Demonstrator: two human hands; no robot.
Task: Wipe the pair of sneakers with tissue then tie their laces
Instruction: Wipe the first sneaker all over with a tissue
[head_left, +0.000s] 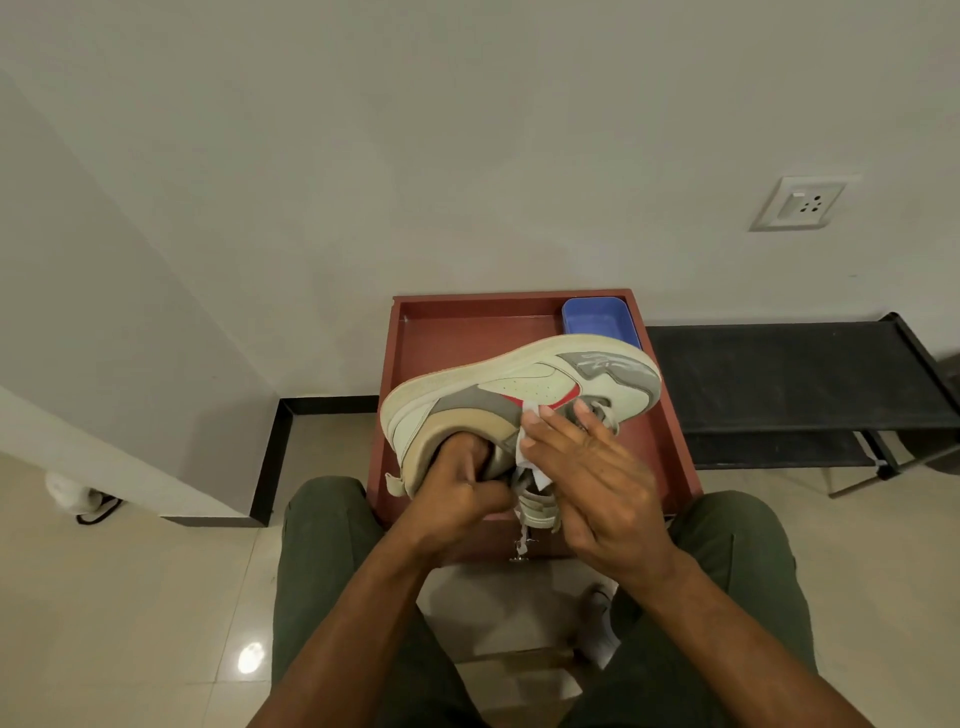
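I have the sneaker (519, 389) lifted over the red table (467, 325), turned on its side with the sole facing away so the upper faces me for wiping. My left hand (460, 488) reaches into the shoe's opening, fingers curled round the collar, which steadies it from inside. My right hand (587, 467) lies with fingers straight, pressing the tissue (524, 449) flat against the side near the laces (524, 535), which hang loose (not yet tied). A blue tray (602, 319) sits at the table's far corner.
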